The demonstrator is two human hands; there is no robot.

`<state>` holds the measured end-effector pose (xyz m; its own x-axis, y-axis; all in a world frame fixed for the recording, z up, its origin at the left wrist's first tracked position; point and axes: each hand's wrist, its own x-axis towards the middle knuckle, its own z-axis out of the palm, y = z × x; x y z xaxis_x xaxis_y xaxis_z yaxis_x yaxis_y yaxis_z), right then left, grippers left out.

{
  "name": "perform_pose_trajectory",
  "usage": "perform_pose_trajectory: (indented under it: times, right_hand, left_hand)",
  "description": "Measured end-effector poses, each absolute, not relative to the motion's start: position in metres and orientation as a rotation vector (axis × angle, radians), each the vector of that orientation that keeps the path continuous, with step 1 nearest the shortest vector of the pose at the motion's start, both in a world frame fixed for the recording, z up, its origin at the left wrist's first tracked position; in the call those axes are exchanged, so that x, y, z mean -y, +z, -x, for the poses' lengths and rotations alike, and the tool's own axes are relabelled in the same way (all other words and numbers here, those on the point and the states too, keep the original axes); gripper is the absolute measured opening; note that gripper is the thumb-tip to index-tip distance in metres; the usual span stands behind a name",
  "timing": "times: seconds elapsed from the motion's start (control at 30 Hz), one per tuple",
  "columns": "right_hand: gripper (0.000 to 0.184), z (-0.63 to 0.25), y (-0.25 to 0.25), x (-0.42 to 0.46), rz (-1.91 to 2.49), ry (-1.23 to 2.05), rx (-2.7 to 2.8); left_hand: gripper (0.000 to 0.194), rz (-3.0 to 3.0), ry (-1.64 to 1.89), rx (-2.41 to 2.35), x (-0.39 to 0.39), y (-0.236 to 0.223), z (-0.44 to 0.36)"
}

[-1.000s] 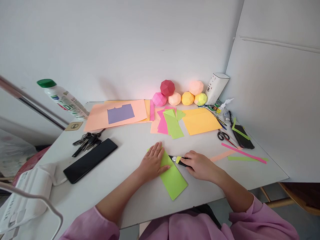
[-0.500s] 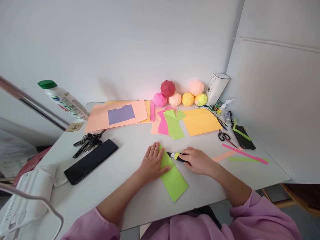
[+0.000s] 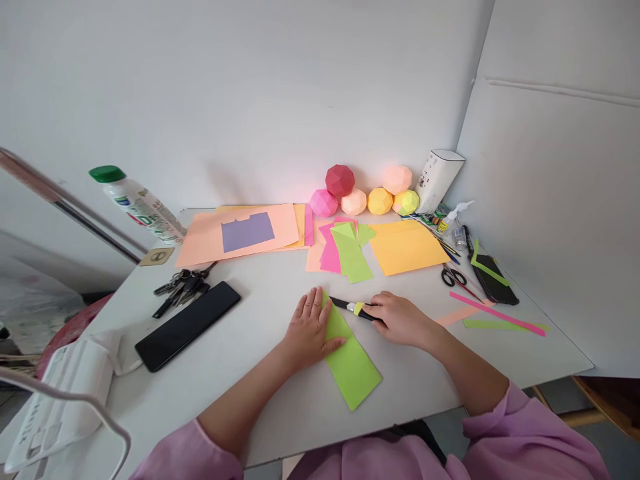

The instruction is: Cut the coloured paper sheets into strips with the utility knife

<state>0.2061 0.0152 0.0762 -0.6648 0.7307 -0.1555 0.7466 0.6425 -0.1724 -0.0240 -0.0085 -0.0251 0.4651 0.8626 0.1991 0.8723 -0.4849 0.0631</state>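
Note:
My left hand [image 3: 309, 328] lies flat on a folded-looking strip of lime green paper [image 3: 353, 373], fingers stretched out and pressing it to the white table. In my right hand [image 3: 400, 319] is a utility knife [image 3: 361, 309] with a black and yellow-green body, gripped from the right side. Its dark blade points left, with the tip at the right edge of the green paper near its far end. Whether the blade touches the paper, I cannot tell. The lower part of the paper extends toward the table's front edge, uncovered.
Behind my hands lie pink and green paper pieces [image 3: 353, 257], a yellow sheet [image 3: 407, 250] and peach sheets [image 3: 200, 240]. Faceted paper balls [image 3: 340, 180] stand by the wall. Scissors [image 3: 454, 275] and paper strips [image 3: 500, 313] are right; keys [image 3: 185, 288] and a black phone [image 3: 189, 327] left.
The knife's blade has come out from beside the paper, and more of it shows. My left hand keeps its place on the green paper. The whole view has shifted slightly.

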Motion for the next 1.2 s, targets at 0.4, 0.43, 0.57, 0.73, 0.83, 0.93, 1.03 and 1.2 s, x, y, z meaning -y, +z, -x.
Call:
perform_pose_trajectory:
  times: [0.4,0.43,0.57,0.73,0.83,0.93,1.03,1.2]
  right_hand:
    - [0.036,-0.203,0.068,-0.019,-1.258,-0.275,-2.815]
    - [0.037,-0.202,0.067,-0.019,-1.254,-0.266,-2.823]
    - [0.037,-0.202,0.063,-0.019,-1.277,-0.255,-2.826]
    - [0.037,-0.206,0.057,-0.023,-1.333,-0.251,-2.845]
    - [0.043,-0.212,0.054,-0.026,-1.34,-0.256,-2.867]
    - [0.049,-0.219,0.05,-0.029,-1.407,-0.235,-2.832]
    - [0.051,-0.224,0.05,-0.029,-1.474,-0.209,-2.788]
    - [0.05,-0.236,0.068,-0.033,-1.94,-0.009,-2.626]
  left_hand:
    - [0.091,2.657,-0.307,1.563,0.009,-0.021,0.024]
    - [0.09,2.655,-0.307,1.562,0.009,-0.021,0.024]
    - [0.089,2.646,-0.349,1.562,0.009,-0.023,0.025]
    - [0.089,2.67,-0.354,1.562,0.008,-0.023,0.026]
    - [0.082,2.701,-0.399,1.614,0.004,-0.017,0.029]
    - [0.07,2.69,-0.43,1.794,-0.003,-0.004,0.036]
    - [0.062,2.629,-0.375,1.994,-0.008,0.011,0.043]
    - [0.052,2.617,-0.326,2.125,-0.01,0.021,0.05]
